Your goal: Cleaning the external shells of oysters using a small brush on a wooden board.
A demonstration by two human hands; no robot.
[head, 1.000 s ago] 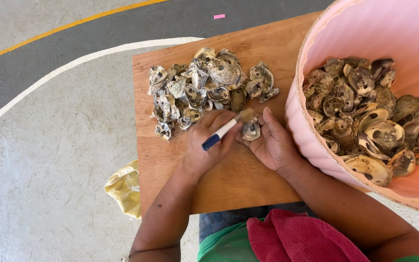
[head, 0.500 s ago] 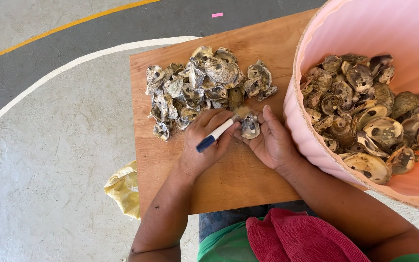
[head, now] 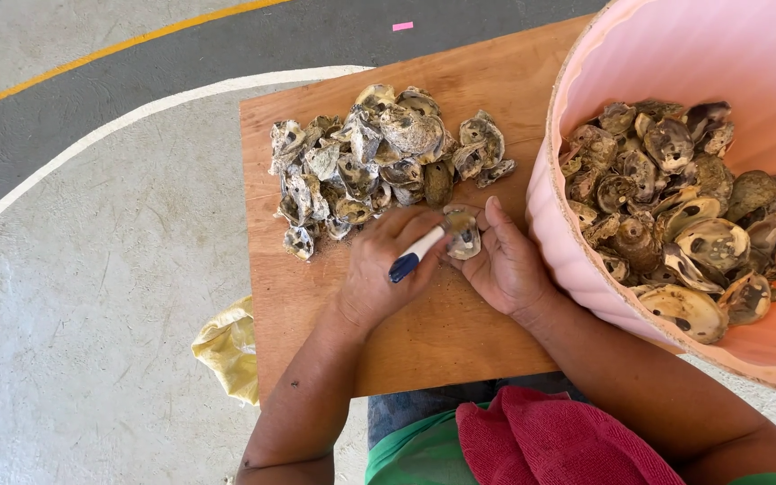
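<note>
Hands meet over the wooden board (head: 424,350): the left hand (head: 386,269) has turned its white-and-blue knife (head: 417,255) in toward the oyster (head: 462,235), which the right hand (head: 507,263) grips just beside the shell pile (head: 374,166); prying appears underway.

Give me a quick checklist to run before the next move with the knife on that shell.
1. Left hand grips the white-and-blue-handled knife: ok.
2. Right hand steadies the single grey oyster shell on the brown wooden board: ok.
3. Blade tip position in the shell: cannot tell, hidden.
4. Right fingers away from the blade: cannot tell.
5. Pile of grey shells apart from the working spot: ok.
6. Pink plastic tub of shells within reach, beside the right hand: ok.
</note>
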